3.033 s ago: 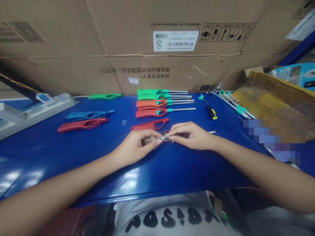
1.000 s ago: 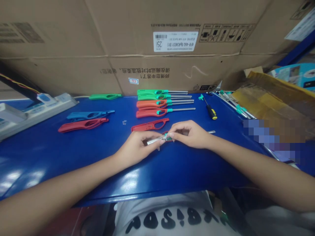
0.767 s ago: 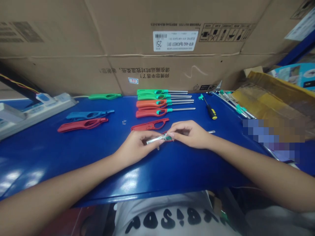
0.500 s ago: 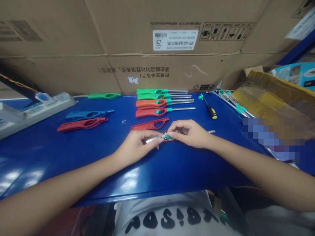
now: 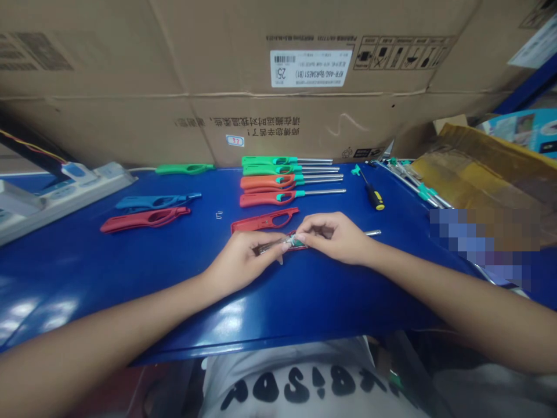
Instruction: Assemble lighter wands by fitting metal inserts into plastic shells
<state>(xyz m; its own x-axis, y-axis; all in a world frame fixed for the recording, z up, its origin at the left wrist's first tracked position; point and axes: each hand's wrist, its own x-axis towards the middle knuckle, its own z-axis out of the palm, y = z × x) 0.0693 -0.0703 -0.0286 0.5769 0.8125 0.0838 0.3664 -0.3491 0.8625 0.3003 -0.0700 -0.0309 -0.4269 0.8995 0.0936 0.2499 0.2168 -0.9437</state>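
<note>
Low over the blue table, my left hand [image 5: 243, 253] is closed on a lighter part [image 5: 265, 246], a shiny tube-like piece with a pale end. My right hand [image 5: 333, 237] pinches at the green insert of a red lighter half [image 5: 300, 242], and its fingers meet the left thumb there. A metal lighter rod [image 5: 373, 233] sticks out beyond the right hand; the hand hides its middle. Just behind both hands lies an empty red handle shell [image 5: 265, 220], inner side up. Much of what the fingers grip is hidden.
Several finished-looking long lighters [image 5: 278, 198] lie behind the shell. Blue [image 5: 152, 202], red [image 5: 145, 220] and green [image 5: 185, 169] shells lie left, near a power strip [image 5: 65, 200]. Small screws [image 5: 219, 215], a screwdriver [image 5: 374, 197] and a yellow taped box [image 5: 483, 168] are also there. Cardboard [image 5: 217, 64] stands behind.
The piece in my left hand has tilted slightly, its bright side now darker. Both hands stay at nearly the same place.
</note>
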